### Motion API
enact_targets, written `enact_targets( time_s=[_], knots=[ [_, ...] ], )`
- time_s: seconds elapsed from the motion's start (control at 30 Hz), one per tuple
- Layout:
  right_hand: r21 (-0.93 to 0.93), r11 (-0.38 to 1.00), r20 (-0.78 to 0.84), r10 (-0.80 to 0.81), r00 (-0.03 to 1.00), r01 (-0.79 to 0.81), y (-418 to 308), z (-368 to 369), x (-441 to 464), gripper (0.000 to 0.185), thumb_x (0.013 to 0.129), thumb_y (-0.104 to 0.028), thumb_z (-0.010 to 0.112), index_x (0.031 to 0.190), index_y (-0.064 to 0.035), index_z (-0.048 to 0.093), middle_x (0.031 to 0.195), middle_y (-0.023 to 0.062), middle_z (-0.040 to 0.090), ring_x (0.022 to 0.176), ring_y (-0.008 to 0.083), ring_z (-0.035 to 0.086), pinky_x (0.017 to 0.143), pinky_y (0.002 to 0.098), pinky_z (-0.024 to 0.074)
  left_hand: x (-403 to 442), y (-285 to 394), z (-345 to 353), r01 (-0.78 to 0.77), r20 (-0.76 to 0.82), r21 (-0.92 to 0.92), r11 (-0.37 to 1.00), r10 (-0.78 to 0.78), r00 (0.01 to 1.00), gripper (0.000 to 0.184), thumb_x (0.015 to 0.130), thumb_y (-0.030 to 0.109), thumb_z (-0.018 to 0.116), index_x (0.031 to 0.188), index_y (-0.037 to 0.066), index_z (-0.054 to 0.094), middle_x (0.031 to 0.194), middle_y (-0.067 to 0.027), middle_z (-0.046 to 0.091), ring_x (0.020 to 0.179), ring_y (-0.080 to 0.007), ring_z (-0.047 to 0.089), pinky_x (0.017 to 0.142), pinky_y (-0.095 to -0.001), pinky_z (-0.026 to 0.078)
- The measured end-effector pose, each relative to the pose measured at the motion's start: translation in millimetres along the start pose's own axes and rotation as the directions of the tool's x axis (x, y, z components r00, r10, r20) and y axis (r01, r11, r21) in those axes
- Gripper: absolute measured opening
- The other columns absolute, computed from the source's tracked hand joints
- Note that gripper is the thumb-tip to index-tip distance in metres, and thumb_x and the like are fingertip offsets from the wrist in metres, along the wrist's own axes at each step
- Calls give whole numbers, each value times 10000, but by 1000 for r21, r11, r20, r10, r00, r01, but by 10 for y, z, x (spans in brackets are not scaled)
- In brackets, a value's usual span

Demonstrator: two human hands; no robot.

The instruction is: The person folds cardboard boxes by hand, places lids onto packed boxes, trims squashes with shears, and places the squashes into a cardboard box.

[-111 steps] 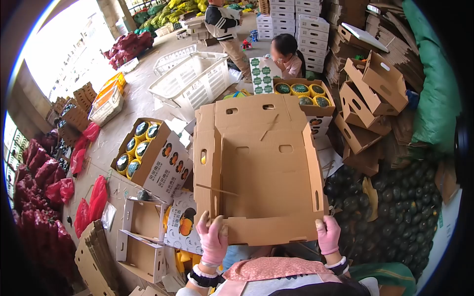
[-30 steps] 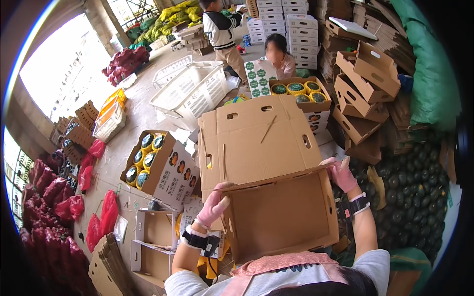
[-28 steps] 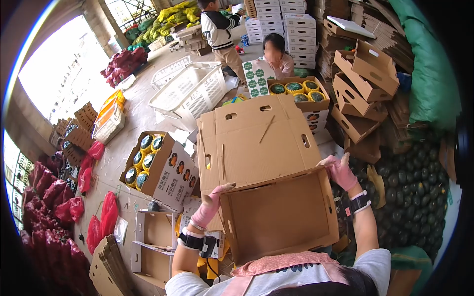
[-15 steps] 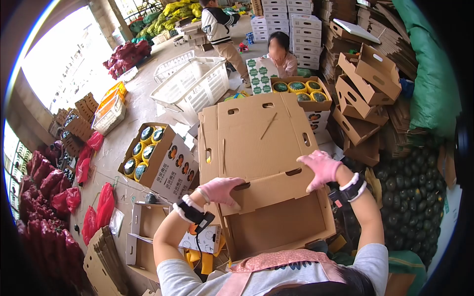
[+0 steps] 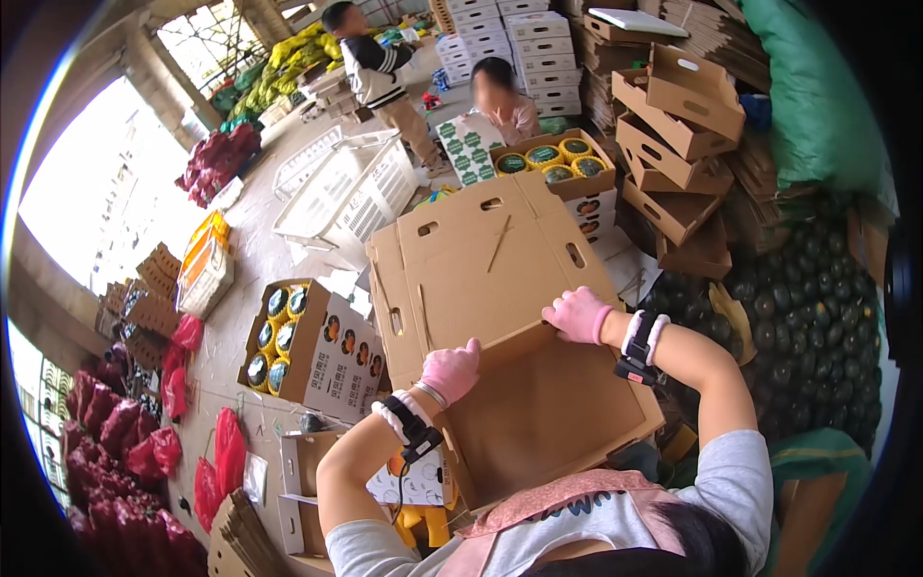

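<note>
A brown cardboard box (image 5: pixel 538 423) is tilted in front of me, its hollow facing me. Beyond its far wall lies a flat brown cardboard panel (image 5: pixel 461 260) with hand slots. My left hand (image 5: pixel 452 373), in a pink glove, is closed on the left end of that far wall. At the wall's right end, my right hand (image 5: pixel 580 315), also gloved in pink, has its fingers wrapped over the edge. Both thumbs and the fingertips behind the cardboard are partly hidden.
Boxes of netted green pumpkins stand at left (image 5: pixel 279 337) and beyond the panel (image 5: pixel 558 163). Loose pumpkins (image 5: pixel 798 327) are heaped at right, below stacked open cartons (image 5: pixel 683 144). White crates (image 5: pixel 356 192) stand ahead. One person (image 5: pixel 505 106) sits opposite; another (image 5: pixel 375 77) stands behind.
The far flap has gone from lying over the box to standing up as its wall. My hands have moved from spread on the flap to gripping its edge. The view has turned slightly.
</note>
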State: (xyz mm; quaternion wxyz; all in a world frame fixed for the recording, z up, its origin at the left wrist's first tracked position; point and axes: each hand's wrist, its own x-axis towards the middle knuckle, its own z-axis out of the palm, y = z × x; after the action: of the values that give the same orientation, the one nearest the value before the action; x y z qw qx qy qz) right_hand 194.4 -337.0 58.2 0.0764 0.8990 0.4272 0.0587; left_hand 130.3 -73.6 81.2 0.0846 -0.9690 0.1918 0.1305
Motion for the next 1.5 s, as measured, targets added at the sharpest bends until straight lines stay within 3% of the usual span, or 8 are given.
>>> enact_targets(
  time_s=[0.2, 0.37, 0.57, 0.73, 0.87, 1.17, 1.3, 1.5],
  knots=[
    [-47, 996, -35, 71, 997, -72, -68, 83, 4, 132, 817, -211, 542, 825, -82, 569, 737, 80, 645, 705, 244, 652, 575, 352, 484, 81, 16, 51, 34, -31, -15, 999, -35, 999, 433, 792, 346, 644, 1051, 59, 448, 726, -105, 640, 675, -292, 654, 585, -406, 508],
    [39, 999, 80, 4, 997, -7, -97, -301, -312, 800, 688, -596, 641, 1311, -159, 393, 1216, 96, 460, 1180, 236, 412, 925, 445, 355, -80, -96, -89, -74, -70, -125, 989, 65, 995, 466, 773, 299, 678, 1116, 69, 462, 922, -157, 632, 892, -317, 625, 752, -424, 495],
    [330, 924, 304, -296, 906, 191, -442, -811, -1705, 688, 650, -674, 612, 1146, -201, 565, 928, 30, 615, 996, 203, 572, 977, 679, 228, -882, -640, 217, 7, -457, -466, 885, -247, 854, 533, 838, 283, 618, 1281, 61, 423, 1163, -202, 545, 1068, -344, 536, 885, -414, 451],
    [243, 970, -32, 24, 999, -16, -1024, -265, -2198, 87, 790, -211, 517, 749, -177, 586, 680, -43, 572, 753, 133, 591, 799, 557, 413, -1339, -618, 956, 193, -82, -800, 569, -422, 903, 395, 841, 155, 568, 1213, 43, 497, 1217, -191, 513, 1127, -381, 491, 924, -398, 435],
    [403, 913, -106, 115, 988, -63, -1223, -217, -2172, 61, 772, -202, 524, 772, -142, 536, 681, -2, 533, 709, 161, 567, 527, 303, 443, -1374, -310, 1035, 206, -162, -599, 774, -368, 915, 461, 804, 75, 542, 1258, 70, 466, 1357, -203, 371, 1185, -396, 441, 950, -401, 423],
    [359, 919, -292, 279, 915, -165, -1418, -421, -2203, 80, 747, -211, 533, 770, -142, 498, 693, -21, 491, 720, 135, 535, 493, 284, 409, -1316, -373, 1270, 343, -118, -599, 724, -504, 856, 525, 856, 133, 543, 1354, 104, 378, 1352, -217, 361, 1199, -381, 433, 958, -406, 425],
    [139, 866, -405, 492, 771, -480, -1282, -532, -2336, 109, 726, -183, 556, 756, -107, 484, 639, -11, 432, 643, 135, 502, 505, 276, 407, -1136, -568, 1389, 394, -203, -574, 718, -591, 780, 697, 825, 343, 647, 1337, -24, 350, 1232, -235, 450, 1117, -386, 474, 931, -431, 430],
    [99, 192, -544, 832, 109, -976, -742, -840, -3052, 137, 749, -88, 558, 866, -92, 486, 705, 94, 531, 672, 280, 555, 563, 388, 466, -998, -506, 1074, 506, -168, -494, 707, -648, 743, 509, 710, 355, 751, 1069, 47, 562, 902, -107, 576, 874, -274, 528, 756, -390, 457]
  ],
)
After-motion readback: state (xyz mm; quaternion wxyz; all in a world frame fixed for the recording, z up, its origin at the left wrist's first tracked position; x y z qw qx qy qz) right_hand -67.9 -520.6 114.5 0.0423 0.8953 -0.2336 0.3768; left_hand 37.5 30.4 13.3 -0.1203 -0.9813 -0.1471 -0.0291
